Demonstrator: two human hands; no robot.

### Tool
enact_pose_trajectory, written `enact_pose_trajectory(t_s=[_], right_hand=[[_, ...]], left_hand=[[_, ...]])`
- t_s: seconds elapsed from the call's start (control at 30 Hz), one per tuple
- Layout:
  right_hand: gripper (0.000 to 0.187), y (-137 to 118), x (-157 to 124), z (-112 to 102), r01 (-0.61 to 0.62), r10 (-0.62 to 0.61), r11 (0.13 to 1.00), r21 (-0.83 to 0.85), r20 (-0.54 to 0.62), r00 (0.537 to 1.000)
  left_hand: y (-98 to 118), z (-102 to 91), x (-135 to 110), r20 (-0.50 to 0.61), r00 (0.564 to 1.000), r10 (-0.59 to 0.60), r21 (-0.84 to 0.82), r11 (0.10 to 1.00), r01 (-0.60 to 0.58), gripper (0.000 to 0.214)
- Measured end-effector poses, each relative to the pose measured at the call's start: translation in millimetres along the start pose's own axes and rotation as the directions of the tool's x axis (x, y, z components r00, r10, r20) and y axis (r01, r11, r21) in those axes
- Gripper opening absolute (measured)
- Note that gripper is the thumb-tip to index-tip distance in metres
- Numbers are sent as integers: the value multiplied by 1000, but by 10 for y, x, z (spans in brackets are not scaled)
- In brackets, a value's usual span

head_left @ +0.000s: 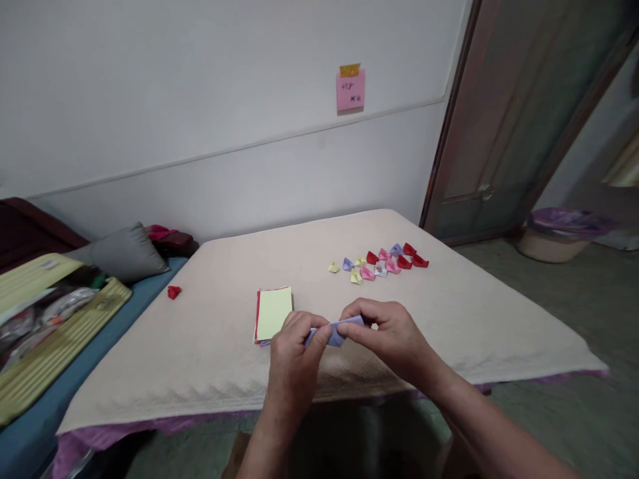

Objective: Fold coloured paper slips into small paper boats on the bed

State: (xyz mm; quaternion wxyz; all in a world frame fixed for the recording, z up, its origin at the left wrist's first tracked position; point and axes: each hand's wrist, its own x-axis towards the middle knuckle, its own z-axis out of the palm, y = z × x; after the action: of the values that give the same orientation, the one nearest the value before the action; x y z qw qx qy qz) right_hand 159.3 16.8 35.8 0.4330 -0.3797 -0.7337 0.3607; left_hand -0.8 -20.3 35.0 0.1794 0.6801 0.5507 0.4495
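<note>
My left hand point(292, 349) and my right hand point(387, 332) meet above the near edge of the table and both pinch a small piece of lilac paper point(334, 331), partly folded between the fingertips. Just left of my hands lies a small stack of square paper sheets point(273, 313), a pale yellow sheet on top, red and purple edges showing below. Farther back on the right sits a cluster of several small folded paper pieces point(382, 261) in red, pink, lilac and yellow.
The table carries a cream cloth point(210, 359) over a purple one. A lone red folded piece point(174, 291) lies at the left. A bed with a grey pillow point(124, 253) stands left, a door point(499, 133) and a basin point(554, 239) right. A pink note point(350, 90) hangs on the wall.
</note>
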Motion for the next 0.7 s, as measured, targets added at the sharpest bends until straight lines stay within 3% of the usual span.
enact_pose_trajectory(t_s=[0.17,0.47,0.7], right_hand=[[10,-19,27,-16,-102,98,967,236,28,995],[16,42,44,-26,-141,137,919,368,38,990],[21,95,79,3,-182,152,850,495,101,983]], left_hand=[[-78,-26,6,76,978,-193,-238,949,206,14],[-141,16,15,129,960,-250,-440,853,281,16],[-154,100,9,147,917,-371,-676,640,366,18]])
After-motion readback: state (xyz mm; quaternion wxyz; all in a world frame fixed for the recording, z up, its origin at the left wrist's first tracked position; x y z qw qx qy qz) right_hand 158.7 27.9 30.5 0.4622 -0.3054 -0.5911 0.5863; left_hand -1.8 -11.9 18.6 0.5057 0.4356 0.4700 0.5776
